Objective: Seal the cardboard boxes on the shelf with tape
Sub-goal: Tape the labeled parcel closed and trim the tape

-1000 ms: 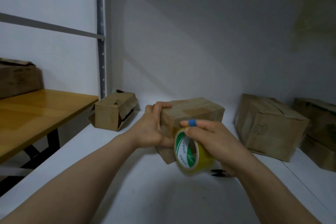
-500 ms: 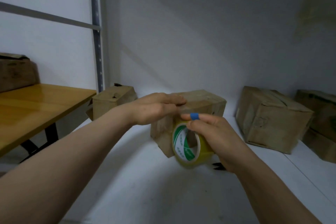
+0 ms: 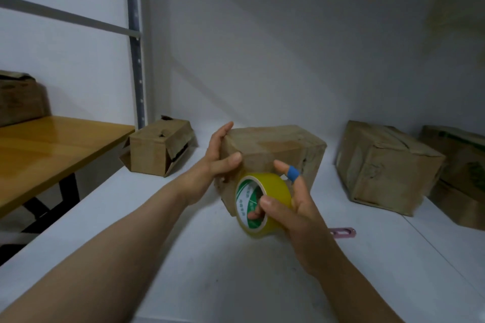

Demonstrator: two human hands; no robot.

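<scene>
A worn brown cardboard box point(image 3: 278, 147) sits on the white shelf point(image 3: 210, 257) in the middle of the head view. My left hand point(image 3: 214, 165) clasps its left front corner, fingers up the left side and thumb across the front face. My right hand point(image 3: 291, 207) holds a yellow tape roll point(image 3: 262, 204) with a green and white core against the box's lower front, thumb on the rim and fingers through the core. A blue band wraps one right finger.
An open, torn box point(image 3: 157, 149) stands at the shelf's left back. Two larger boxes point(image 3: 385, 165) point(image 3: 462, 176) stand at the right. A small pink cutter point(image 3: 342, 232) lies behind my right wrist. A wooden table point(image 3: 52, 149) stands left of the shelf post point(image 3: 135, 42).
My left hand slid from the top of the box down to its left front corner. My right hand turned the roll and brought it lower against the box front.
</scene>
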